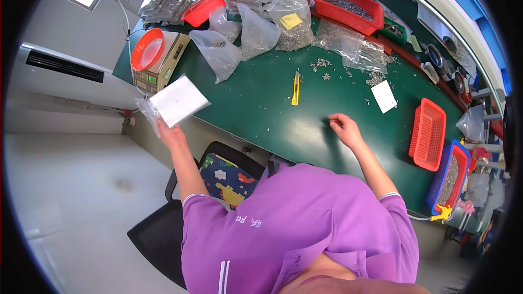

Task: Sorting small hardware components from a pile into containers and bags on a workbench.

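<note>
My left hand (171, 132) grips the edge of a clear plastic bag with white paper (178, 100) in it, held out at the table's left edge beside the scale. Over the green tabletop, my right hand (345, 129) has its fingers curled together; whether something small is in them cannot be made out. Between the hands and farther back lies a yellow box cutter (296, 88). Small loose metal pieces (320, 64) are scattered beyond it. To the right of them is a white card (384, 97).
A digital scale (173, 60) carries a red round tray (147, 49). Filled clear bags (297, 24) and a red bin (348, 6) line the back. At the right stand a red basket (427, 133) and a blue-rimmed bin (440, 182). A chair (229, 177) is against the near edge.
</note>
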Motion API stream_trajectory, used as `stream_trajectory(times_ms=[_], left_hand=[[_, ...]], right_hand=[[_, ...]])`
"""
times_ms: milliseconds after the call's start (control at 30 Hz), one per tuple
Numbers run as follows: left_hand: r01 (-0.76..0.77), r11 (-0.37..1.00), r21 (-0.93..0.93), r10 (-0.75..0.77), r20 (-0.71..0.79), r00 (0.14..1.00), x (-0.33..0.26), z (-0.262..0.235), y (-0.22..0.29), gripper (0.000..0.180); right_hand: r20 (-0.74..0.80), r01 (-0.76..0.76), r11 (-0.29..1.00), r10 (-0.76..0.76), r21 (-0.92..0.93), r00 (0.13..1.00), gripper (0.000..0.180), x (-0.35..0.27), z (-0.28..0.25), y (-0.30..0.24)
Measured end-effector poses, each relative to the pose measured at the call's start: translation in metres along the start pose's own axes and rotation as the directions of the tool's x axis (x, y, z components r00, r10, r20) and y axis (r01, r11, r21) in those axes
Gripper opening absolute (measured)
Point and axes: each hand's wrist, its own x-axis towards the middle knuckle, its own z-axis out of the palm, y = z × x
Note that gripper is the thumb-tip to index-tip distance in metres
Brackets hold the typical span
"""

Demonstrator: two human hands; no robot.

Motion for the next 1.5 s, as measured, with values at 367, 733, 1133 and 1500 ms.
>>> stream_trajectory(times_ms=[367, 733, 1133, 1500], left_hand=[[-0.513, 0.35, 0.784, -0.026, 0.556, 0.831, 0.008, -0.031, -0.126, 0.041], [-0.939, 0.342, 0.042, -0.376, 0.922, -0.095, -0.095, 0.058, -0.204, 0.072], [-0.914, 0.126, 0.385, -0.104, 0.922, 0.374, -0.03, 0.109, -0.214, 0.049], [-0.746, -0.27, 0.608, -0.023, 0.771, 0.637, -0.063, 0.099, -0.254, 0.062]], right_hand=[[-0.177, -0.148, 0.882, 0.075, -0.447, 0.981, 0.047, 0.118, 0.106, -0.062], [-0.361, -0.37, 0.895, 0.269, -0.248, 0.893, 0.041, 0.083, 0.094, -0.049], [-0.488, -0.475, 0.862, 0.343, -0.175, 0.803, 0.035, -0.007, 0.044, 0.026], [-0.378, -0.4, 0.891, 0.301, -0.216, 0.875, 0.035, 0.006, 0.019, 0.025]])
